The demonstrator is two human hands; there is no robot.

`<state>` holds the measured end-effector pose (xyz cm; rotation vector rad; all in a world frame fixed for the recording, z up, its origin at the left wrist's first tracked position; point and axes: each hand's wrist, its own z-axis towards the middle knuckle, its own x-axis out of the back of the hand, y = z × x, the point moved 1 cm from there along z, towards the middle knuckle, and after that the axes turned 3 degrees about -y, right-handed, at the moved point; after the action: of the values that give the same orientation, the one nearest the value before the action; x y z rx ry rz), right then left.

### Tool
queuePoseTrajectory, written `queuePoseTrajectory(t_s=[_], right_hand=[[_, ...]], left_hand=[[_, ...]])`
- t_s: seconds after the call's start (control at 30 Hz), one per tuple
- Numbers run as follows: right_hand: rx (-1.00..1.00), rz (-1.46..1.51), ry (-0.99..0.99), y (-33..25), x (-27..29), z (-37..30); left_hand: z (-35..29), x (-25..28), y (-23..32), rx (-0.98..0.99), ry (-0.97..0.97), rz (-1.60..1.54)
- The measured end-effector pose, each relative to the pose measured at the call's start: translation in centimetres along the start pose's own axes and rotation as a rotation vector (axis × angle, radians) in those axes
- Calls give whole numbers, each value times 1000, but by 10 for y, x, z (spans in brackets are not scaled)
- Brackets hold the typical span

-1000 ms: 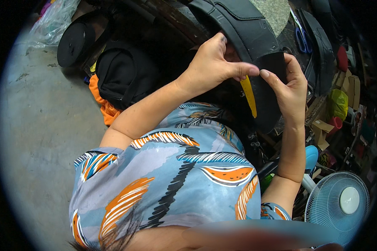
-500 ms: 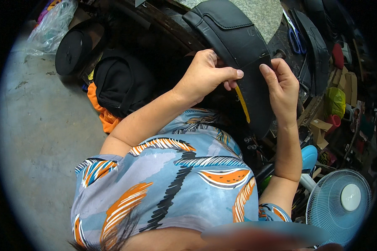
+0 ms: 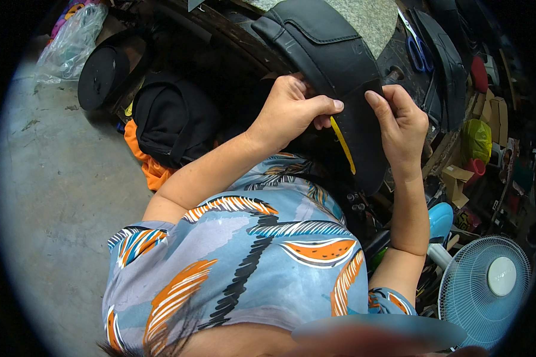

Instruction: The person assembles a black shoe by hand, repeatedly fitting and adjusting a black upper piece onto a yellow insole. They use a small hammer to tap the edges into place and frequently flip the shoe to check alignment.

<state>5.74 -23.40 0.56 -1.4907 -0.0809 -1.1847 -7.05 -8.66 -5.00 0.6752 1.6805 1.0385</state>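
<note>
A long, curved panel of stitched black leather-like material (image 3: 330,56) stretches from the stone-topped bench toward my lap. My left hand (image 3: 295,110) pinches its left edge, thumb on top and fingers curled beneath. On the opposite edge, my right hand (image 3: 399,125) grips it between thumb and bent fingers. A seam crosses the panel between both hands. Just below my left fingers, a narrow yellow strip (image 3: 343,146) runs along the panel's edge; whether it is attached I cannot tell.
Blue-handled scissors (image 3: 420,53) lie right of the panel, beside another black padded piece (image 3: 443,65). A speckled stone slab (image 3: 372,24) is beyond. A white-and-blue fan (image 3: 485,291) stands at lower right. Left are a black bag (image 3: 173,122) and a black roll (image 3: 104,74).
The panel has shifted slightly to the left at its far end. Both hands keep their grip in nearly the same place.
</note>
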Motion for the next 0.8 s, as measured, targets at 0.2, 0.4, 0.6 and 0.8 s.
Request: queuePoseTrajectory(t_s=[0.2, 0.4, 0.6, 0.8], right_hand=[[-123, 116, -60, 0, 1, 2], [-33, -4, -49, -4, 4, 0], [-191, 11, -120, 0, 1, 6], [-205, 504, -222, 1, 2, 6]], left_hand=[[-4, -3, 1, 6, -11, -19], [-4, -2, 4, 52, -53, 3], [-4, -2, 9, -21, -64, 56], [-2, 3, 8, 56, -138, 70]])
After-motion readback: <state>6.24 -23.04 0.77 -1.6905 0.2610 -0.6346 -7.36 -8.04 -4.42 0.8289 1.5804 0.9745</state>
